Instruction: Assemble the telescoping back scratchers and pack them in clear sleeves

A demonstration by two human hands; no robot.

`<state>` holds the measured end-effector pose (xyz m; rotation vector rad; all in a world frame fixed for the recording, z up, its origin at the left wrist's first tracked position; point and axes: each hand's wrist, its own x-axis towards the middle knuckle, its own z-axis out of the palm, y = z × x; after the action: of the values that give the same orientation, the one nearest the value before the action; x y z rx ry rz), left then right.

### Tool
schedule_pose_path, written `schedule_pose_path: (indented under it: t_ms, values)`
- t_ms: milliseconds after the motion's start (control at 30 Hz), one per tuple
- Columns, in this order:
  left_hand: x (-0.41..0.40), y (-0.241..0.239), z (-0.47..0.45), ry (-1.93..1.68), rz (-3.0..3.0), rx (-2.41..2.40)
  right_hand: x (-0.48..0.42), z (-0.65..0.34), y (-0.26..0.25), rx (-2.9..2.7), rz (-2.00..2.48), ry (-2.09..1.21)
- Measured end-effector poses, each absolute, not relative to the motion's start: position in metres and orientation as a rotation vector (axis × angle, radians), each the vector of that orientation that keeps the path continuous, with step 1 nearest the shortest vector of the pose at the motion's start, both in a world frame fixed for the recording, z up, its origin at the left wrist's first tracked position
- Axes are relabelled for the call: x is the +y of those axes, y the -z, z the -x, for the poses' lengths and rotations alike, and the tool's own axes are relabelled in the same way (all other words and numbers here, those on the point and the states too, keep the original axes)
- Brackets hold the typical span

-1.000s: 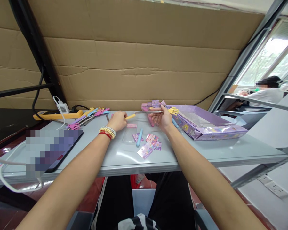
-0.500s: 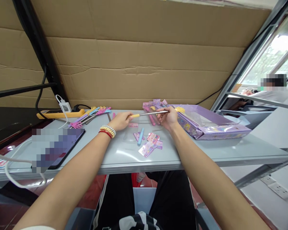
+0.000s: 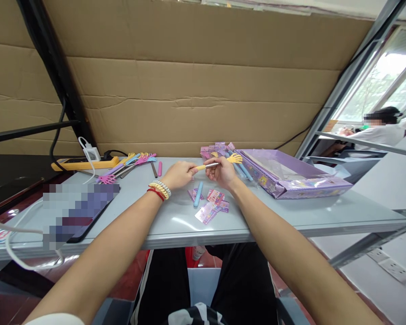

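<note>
My left hand is closed on the yellow handle of a telescopic back scratcher. My right hand grips its metal rod close to the yellow hand-shaped end. Only a short length of rod shows between my two hands. Below them on the table lie a light blue handle and several pink and purple printed cards. Other back scratchers with yellow, pink and blue heads are piled at the left.
A purple box with clear film stands on the right of the grey table. At the left are a dark tablet, a yellow power strip and white cables. Cardboard walls the back. Another person sits far right.
My hands have drawn closer together, and the back scratcher's rod between them has shortened. My left hand moved right and my right hand moved left.
</note>
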<state>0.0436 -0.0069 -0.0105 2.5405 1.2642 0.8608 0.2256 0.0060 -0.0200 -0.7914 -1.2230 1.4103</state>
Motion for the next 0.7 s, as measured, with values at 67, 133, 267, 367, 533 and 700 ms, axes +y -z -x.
schedule_pose_path:
  t_ms: [67,133,267,367,533,700]
  values:
    - [-0.004,0.010,-0.037,-0.912,-2.535,1.348,0.008,-0.233,0.015,-1.124,0.772,-1.380]
    - [-0.002,0.009,-0.029,-0.977,-2.528,1.409,0.009,-0.245,0.010,-0.954,0.701,-1.319]
    - [-0.004,0.008,-0.022,-1.026,-2.533,1.348,0.013,-0.264,0.004,-0.837,0.779,-1.170]
    - [-0.011,0.008,-0.027,-0.999,-2.560,1.213,0.016,-0.264,0.009,-0.986,1.048,-0.982]
    - [-0.026,0.003,-0.047,-1.005,-2.541,1.124,0.016,-0.250,0.017,-1.120,1.387,-0.318]
    - [-0.041,-0.007,-0.065,-0.974,-2.010,1.224,0.007,-0.244,0.014,-1.129,1.426,-0.154]
